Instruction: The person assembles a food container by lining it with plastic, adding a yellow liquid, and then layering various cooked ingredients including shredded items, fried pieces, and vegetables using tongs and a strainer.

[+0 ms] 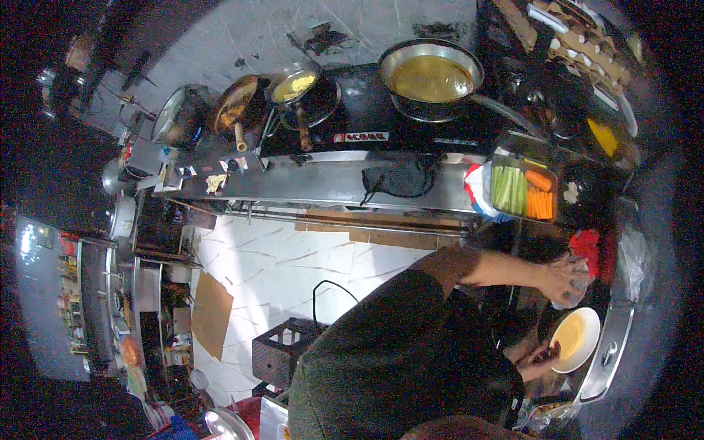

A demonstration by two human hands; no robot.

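Observation:
My left hand (563, 281), with the arm stretched out to the right, has its fingers curled over something pale and see-through whose kind I cannot make out. Just beyond it lies a bright red thing (585, 249), possibly cloth or plastic. Below, my right hand (539, 362) grips the near rim of a white bowl (595, 343). Inside the bowl is a smooth yellow-orange liquid (575, 336). The bowl is tilted in the view, and part of my right hand is in shadow.
A metal container (555, 192) of cut green and orange vegetable sticks stands on the counter. Farther left, a large pan (473, 62) of yellowish liquid sits on the stove, beside smaller pans and a black strainer (400, 180). A black crate (275, 359) stands on the floor.

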